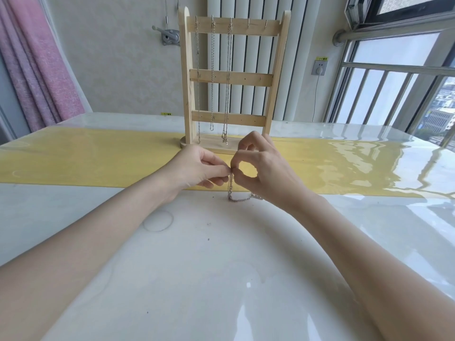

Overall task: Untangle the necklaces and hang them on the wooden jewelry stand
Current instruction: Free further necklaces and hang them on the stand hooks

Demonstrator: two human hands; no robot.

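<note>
A wooden jewelry stand (232, 77) stands upright on the yellow runner at the table's far middle. Three silver necklaces (212, 70) hang from the left three hooks of its top bar; the two hooks on the right are bare. Just in front of the stand's base, my left hand (200, 168) and my right hand (263, 166) meet fingertip to fingertip, both pinching the top of a silver chain necklace (231, 190). The chain hangs down from the pinch, and its lower end lies on the table, trailing right under my right wrist.
A glossy white table (221, 267) carries a yellow runner (86, 158) across its far half. A white radiator (248, 57) and a wall stand behind the stand. A pink curtain (37, 70) hangs at the left, and a window with railings (394, 82) is at the right.
</note>
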